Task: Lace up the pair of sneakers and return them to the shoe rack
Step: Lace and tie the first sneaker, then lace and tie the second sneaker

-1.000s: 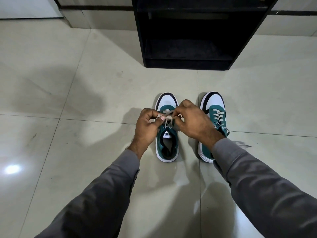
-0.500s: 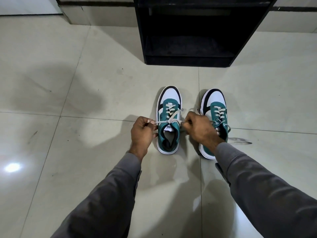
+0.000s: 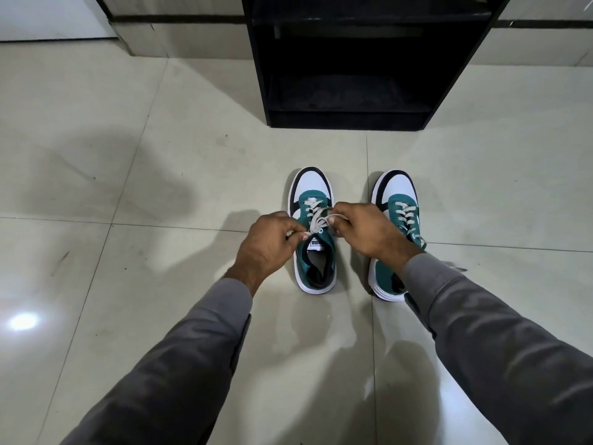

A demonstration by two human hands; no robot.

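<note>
Two green, white and black sneakers stand side by side on the tiled floor, toes pointing away from me. Over the left sneaker (image 3: 313, 187) both hands work its beige lace (image 3: 317, 221). My left hand (image 3: 268, 248) pinches one lace end at the shoe's left side. My right hand (image 3: 365, 229) pinches the other end as a loop on the right side. The right sneaker (image 3: 396, 194) is laced, and my right wrist hides its heel.
A black shoe rack (image 3: 349, 91) with open shelves stands on the floor just beyond the sneakers. Pale floor tiles (image 3: 160, 155) spread on all sides. A wall skirting (image 3: 179, 33) runs along the back.
Half a second ago the hands held the lace ends pulled taut and apart. Now both hands have come back over the shoe's tongue and the lace is crossed between them.
</note>
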